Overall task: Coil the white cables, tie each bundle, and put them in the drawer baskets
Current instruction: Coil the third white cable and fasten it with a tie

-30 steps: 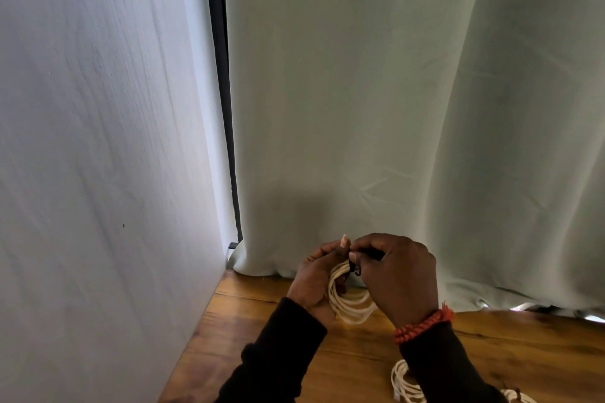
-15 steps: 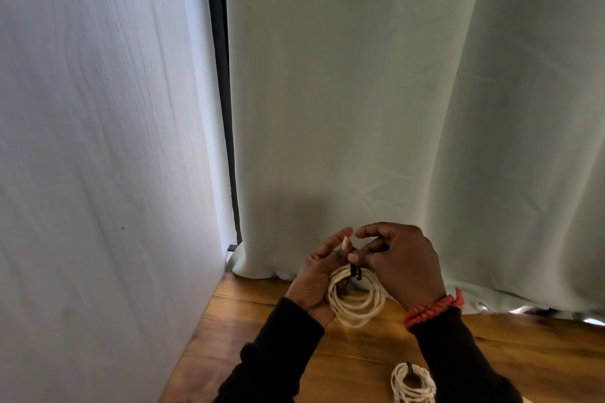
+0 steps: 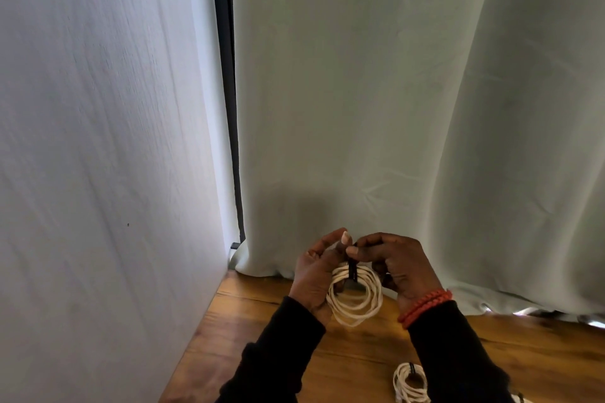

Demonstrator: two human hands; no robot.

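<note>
Fingers [image 3: 352, 250] of both hands pinch a black tie [image 3: 352, 269] atop a white coil [image 3: 355, 296] held above the desk [image 3: 262, 353], where cinching it snug should keep loops from springing; a tied coil [image 3: 411, 383] lies nearby.

Wooden tabletop [image 3: 262, 353] across the lower frame. Tied white cable coil [image 3: 411, 383] lying on it at lower right. Pale curtain hem [image 3: 491, 301] resting along its far edge.
</note>
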